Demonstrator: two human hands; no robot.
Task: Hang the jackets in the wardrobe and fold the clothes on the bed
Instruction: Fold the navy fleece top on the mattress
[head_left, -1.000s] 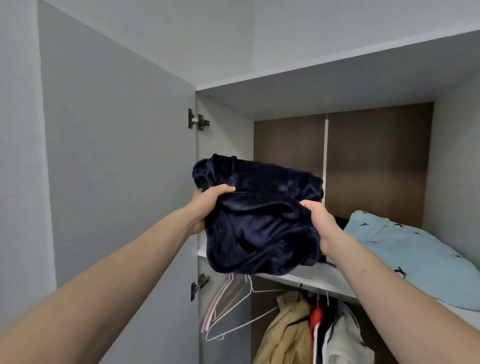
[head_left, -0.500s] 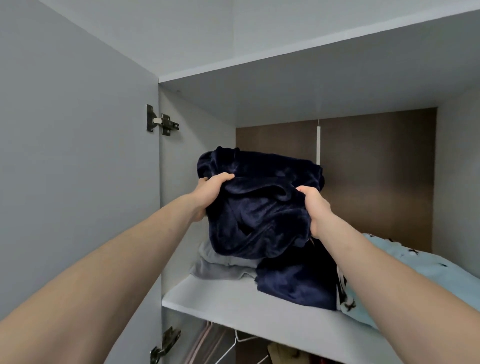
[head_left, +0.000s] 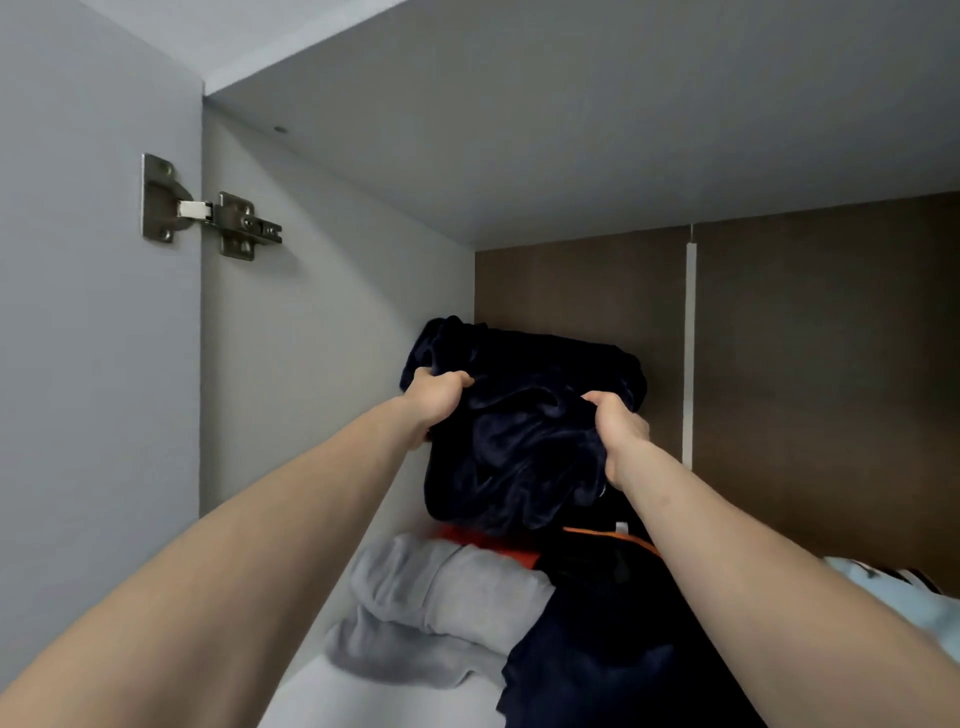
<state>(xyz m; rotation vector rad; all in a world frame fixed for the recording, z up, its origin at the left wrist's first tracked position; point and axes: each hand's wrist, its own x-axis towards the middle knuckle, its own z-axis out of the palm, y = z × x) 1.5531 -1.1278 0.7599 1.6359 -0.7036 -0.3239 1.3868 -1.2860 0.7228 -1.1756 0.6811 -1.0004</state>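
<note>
Operator body: two bare forearms and hands showing in the head view.

The left hand (head_left: 439, 396) and right hand (head_left: 621, 434) are wearing no gloves, rings or watch. Both forearms are showing uncovered from wrist to frame edge; no sleeve, cuff or strap is appearing on either arm. Fingernails are too small to tell.
</note>
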